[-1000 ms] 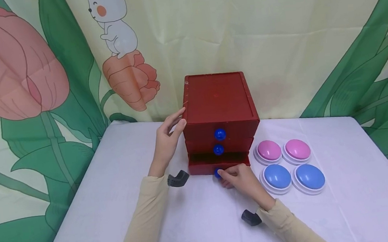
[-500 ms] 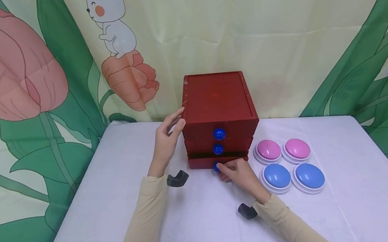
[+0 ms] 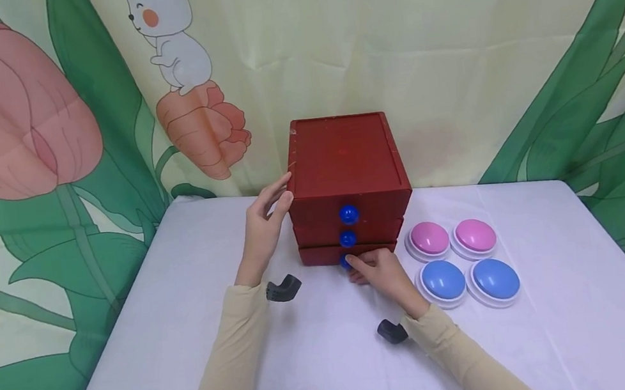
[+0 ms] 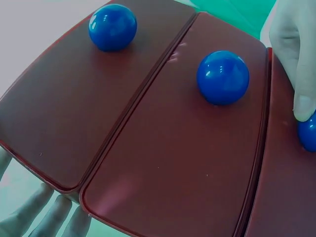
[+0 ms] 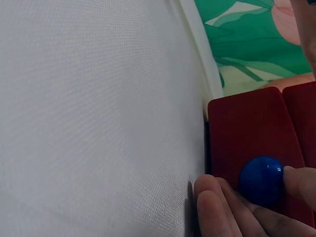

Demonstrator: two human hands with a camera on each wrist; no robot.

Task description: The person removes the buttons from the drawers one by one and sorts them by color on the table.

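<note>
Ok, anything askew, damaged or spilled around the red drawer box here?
Nothing stands out. The red drawer box sits square on the table, all three drawers flush. The right hand pinches the bottom knob; the left hand steadies the box's side.

Beige sleeves (image 3: 232, 352), black wrist mounts (image 3: 283, 288)

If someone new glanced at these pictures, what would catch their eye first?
A dark red three-drawer chest at the table's centre, each drawer with a blue knob. The right hand pinches the bottom knob while the left hand rests against the chest's side; four dome buttons sit right.
</note>
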